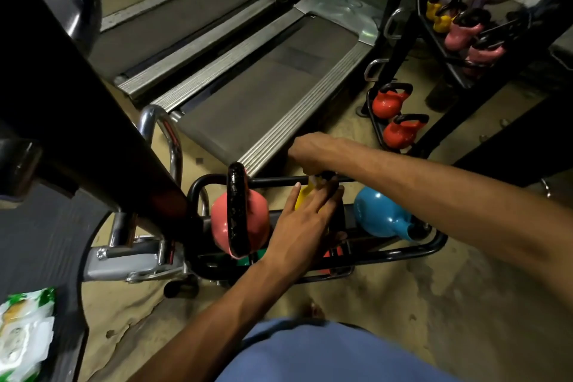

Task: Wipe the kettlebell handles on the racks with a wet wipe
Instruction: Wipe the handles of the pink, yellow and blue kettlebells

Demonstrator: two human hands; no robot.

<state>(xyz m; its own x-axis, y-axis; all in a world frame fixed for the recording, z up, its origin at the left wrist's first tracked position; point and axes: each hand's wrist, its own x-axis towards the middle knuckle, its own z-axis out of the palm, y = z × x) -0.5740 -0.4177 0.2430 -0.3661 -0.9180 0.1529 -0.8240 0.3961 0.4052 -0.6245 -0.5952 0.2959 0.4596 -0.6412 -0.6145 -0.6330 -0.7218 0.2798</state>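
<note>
A low black rack (pixel 403 253) on the floor holds a pink kettlebell (pixel 257 220) with a black handle (pixel 237 211), a yellow kettlebell (pixel 302 195) and a blue kettlebell (pixel 378 214) lying on its side. My left hand (pixel 304 223) cups the yellow kettlebell's body, thumb on one side and fingers on the other, hiding most of it. My right hand (pixel 313 150) is fisted over that kettlebell's handle, and a pale bit of wet wipe (pixel 317 179) shows under the fingers.
A wet wipe pack (pixel 24 332) lies at the bottom left on a dark mat. Two treadmills (pixel 263 77) stand beyond the rack. A second rack (pixel 455 71) at the right carries red (pixel 389 102), pink and yellow kettlebells. A black machine frame (pixel 77 87) leans close at the left.
</note>
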